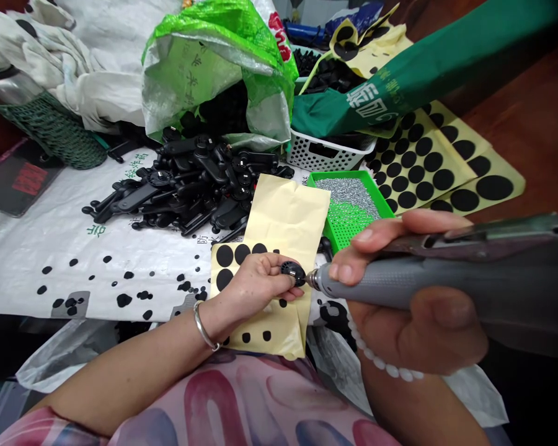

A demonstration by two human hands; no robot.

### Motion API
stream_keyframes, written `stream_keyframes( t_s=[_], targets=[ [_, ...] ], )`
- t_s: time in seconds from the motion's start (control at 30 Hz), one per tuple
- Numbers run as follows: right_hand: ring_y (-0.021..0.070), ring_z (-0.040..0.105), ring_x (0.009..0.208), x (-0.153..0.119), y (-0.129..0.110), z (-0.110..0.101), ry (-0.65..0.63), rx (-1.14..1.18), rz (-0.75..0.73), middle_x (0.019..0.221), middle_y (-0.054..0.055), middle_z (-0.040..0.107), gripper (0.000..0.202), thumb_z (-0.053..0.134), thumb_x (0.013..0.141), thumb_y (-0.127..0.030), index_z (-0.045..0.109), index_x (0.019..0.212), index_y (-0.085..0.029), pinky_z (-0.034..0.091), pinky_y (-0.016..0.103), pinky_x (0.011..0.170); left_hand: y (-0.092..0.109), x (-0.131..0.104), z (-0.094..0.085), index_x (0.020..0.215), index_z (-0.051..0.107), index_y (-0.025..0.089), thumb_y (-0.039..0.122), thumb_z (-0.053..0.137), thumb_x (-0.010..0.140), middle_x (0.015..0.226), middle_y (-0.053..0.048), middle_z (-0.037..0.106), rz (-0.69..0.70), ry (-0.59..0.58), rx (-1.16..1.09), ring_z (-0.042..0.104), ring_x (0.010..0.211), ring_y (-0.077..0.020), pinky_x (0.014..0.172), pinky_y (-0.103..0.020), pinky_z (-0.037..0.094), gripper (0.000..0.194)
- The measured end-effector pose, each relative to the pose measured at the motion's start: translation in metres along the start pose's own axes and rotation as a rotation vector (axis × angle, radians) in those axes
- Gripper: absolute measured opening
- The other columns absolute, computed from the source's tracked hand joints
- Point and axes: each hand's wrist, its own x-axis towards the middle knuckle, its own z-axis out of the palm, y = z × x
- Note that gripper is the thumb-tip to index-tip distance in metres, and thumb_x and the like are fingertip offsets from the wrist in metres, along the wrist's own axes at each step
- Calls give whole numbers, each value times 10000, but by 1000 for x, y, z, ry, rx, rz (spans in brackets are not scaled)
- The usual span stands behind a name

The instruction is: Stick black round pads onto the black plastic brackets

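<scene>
Between the fingers and thumb of my left hand (255,285) is a small round black plastic part (292,271), gripped over a yellow backing sheet (288,210). My right hand (413,316) is wrapped round a grey electric screwdriver (390,282) that lies level and points left. Its metal tip (312,279) meets the right edge of the black part; the exact contact spot is too small to make out. Black round stickers (224,255) sit on the sheet beside my left hand. Just beyond the screwdriver stands a green tray (341,229) of small silvery screws.
A heap of black plastic arms (190,179) lies behind my left hand. Further back are a green-and-white bag (218,68), a white basket (328,155) and a green fabric piece (400,74). Sticker sheets (423,155) lie at right; loose black dots (124,300) dot the white cover.
</scene>
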Motion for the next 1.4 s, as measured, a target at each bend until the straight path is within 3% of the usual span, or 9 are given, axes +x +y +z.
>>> stream_keyframes(
  t_s=[0.47,0.6,0.7,0.87,0.93,1.0,1.1,1.2,1.4],
  targets=[
    [133,484,440,8,-12,7,144,-33,-42,763,-4,567,261,662,692,-439,642,904,-289,403,352,454,-3,4,-1,863,619,81,52,584,696,626,-29,657,-6,18,-9,645,570,-99,561,-174,516,173],
    [139,523,458,12,-8,1,168,6,-74,807,6,606,329,689,667,-395,644,954,-241,397,348,452,-3,4,2,950,590,71,60,581,714,671,-40,661,70,70,37,644,604,-103,604,-193,525,236],
    [141,531,474,15,-5,-5,195,-1,-108,841,28,614,345,664,681,-373,635,992,-226,391,346,457,0,0,0,1013,570,96,107,552,766,794,-65,676,319,109,214,654,677,-120,671,-232,544,247],
    [149,539,494,19,-4,-12,242,-47,-164,856,33,614,328,622,702,-344,627,1012,-240,414,361,497,14,-5,-11,1086,580,171,52,493,800,1137,-116,581,1218,169,1014,589,1005,-182,840,-293,520,322],
    [144,541,495,22,-4,-14,262,-57,-174,848,30,621,303,620,707,-339,635,993,-239,421,354,499,20,-2,-15,1121,563,156,20,498,794,1142,-133,527,1422,193,1199,563,1020,-183,829,-288,525,361],
    [134,540,487,24,-5,-16,273,-40,-170,842,22,625,290,622,707,-346,637,979,-246,423,342,489,25,3,-17,1123,560,142,14,521,787,1064,-120,517,1545,200,1275,561,987,-180,797,-289,535,362],
    [128,533,478,29,-12,-19,262,50,-178,836,18,621,329,640,682,-379,630,985,-250,416,330,461,29,6,-18,1114,555,132,27,548,786,915,-83,557,1682,58,1325,574,957,-194,779,-323,542,344],
    [124,520,468,34,-28,-19,267,108,-178,827,9,616,338,665,661,-412,634,964,-265,406,319,425,30,5,-19,1100,541,89,32,524,800,834,-84,607,1712,-71,1334,601,928,-205,787,-347,544,306],
    [118,500,448,38,-49,-8,281,122,77,763,-8,597,244,622,727,-488,628,861,-284,397,313,394,25,6,-32,1023,530,96,65,472,823,866,-116,655,1723,-92,1296,609,968,-208,800,-342,551,210]
  ],
)
